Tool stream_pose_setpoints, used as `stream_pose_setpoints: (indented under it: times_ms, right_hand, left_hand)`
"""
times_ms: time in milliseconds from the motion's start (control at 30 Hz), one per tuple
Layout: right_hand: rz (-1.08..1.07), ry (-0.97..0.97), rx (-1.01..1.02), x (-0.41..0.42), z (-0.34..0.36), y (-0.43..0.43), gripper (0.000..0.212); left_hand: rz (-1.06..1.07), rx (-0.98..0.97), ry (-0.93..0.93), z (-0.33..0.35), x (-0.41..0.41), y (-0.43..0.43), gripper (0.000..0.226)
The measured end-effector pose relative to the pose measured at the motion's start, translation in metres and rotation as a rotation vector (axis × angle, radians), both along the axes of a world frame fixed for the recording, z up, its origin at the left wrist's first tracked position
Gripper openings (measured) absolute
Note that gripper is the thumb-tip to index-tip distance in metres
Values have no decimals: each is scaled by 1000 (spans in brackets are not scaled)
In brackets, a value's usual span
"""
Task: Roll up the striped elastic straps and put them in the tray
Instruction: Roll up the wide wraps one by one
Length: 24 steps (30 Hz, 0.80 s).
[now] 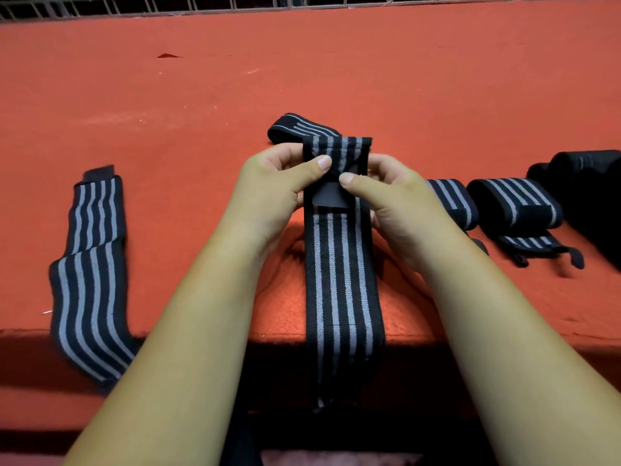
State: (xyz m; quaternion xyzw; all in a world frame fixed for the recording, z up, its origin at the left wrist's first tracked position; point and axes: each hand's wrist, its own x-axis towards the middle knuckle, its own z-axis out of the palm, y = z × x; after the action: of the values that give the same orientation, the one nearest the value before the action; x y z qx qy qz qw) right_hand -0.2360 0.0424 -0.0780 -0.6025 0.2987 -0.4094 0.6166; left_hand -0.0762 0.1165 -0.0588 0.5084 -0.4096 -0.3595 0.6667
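Both hands are grasping one striped strap (339,280) at the middle of the red-covered counter (336,72). The left hand (279,186) pinches the strap's left edge with its thumb laid across the folded top. The right hand (396,200) pinches the right edge, thumb tip on a black patch (331,196) sewn to the strap. The strap's far end is folded over by the fingers, and its long tail runs toward the person and hangs over the counter's near edge. A second strap (87,264) lies unrolled to the left, also draped over the edge. To the right, two rolled straps (517,203) sit side by side, with dark rolls (588,169) beyond them.
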Motion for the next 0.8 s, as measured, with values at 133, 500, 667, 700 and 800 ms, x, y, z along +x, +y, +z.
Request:
stream_pose_setpoints:
  times_ms: [133,500,667,700,800]
  right_hand:
    - [189,209,42,-8,-4,4,24]
    - [139,116,84,-2,-9,4,25]
    - [79,76,89,7,-9,-2,25]
    - [70,71,92,9,-9,-2,25]
    - [19,70,123,14,-10,0,20]
  left_hand:
    - [57,-9,64,4,2,-1,10]
    - [-107,174,65,2,11,6,17]
    - [-73,166,4,-3,10,6,18]
    - [-47,157,6,-4,9,4,18]
    - [27,131,-2,-8,7,-4,20]
